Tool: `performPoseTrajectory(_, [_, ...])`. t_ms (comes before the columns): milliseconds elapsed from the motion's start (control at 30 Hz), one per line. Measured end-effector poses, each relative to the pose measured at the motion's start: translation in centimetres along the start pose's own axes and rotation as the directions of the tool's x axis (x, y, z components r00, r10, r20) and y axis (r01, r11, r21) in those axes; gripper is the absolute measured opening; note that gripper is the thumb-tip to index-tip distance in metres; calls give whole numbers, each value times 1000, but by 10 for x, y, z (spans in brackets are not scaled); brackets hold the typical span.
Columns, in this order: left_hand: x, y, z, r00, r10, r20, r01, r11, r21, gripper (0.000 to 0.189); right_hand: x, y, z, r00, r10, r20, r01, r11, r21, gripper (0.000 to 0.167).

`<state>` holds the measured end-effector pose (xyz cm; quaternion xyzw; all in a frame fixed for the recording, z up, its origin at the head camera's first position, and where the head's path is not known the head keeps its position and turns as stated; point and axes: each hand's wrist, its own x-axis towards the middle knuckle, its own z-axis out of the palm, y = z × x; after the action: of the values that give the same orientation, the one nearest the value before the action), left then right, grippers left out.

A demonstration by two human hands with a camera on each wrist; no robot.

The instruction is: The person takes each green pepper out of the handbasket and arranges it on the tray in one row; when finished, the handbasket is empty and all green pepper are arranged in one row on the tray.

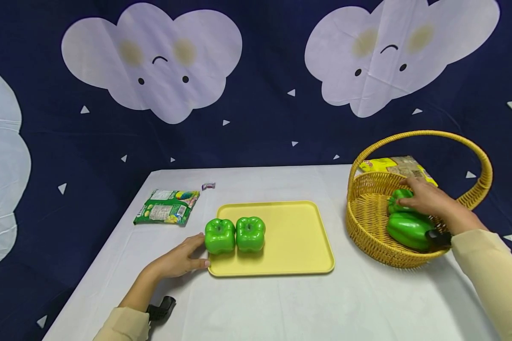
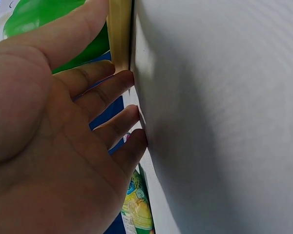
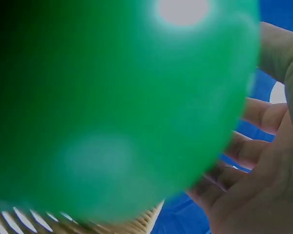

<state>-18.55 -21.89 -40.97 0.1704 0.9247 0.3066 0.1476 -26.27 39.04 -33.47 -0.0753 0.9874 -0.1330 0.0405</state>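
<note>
Straddling far pepper (image 1: 394,202) in basket (image 1: 362,237) with right hand (image 1: 428,196), nearer | cannot tell if grasping | beside tray (image 1: 298,237) with left hand (image 1: 177,259) released

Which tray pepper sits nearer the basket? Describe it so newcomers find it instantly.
On the white table, find the yellow tray left of the wicker basket. At the tray's left end, take the green pepper nearer the basket; its twin sits between it and the left hand.

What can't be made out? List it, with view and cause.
Right wrist: fingertips of the right hand, behind the blurred green pepper.
Head: part of the yellow packet, behind the basket.
Head: part of its far pepper, behind that hand.
Head: print on the small wrapper, too tiny.
</note>
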Motion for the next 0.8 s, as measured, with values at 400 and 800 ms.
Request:
performPoseTrajectory(400, [0, 0, 1, 1000, -6, 5, 6, 1000, -9, 77, 2, 2, 6, 1000, -6, 21, 7, 998, -60, 66])
performPoseTrajectory(800, [0, 0, 1, 1000, -11, 3, 11, 1000, -7, 79, 4, 5, 9, 999, -45, 1, 44, 994, -96, 71])
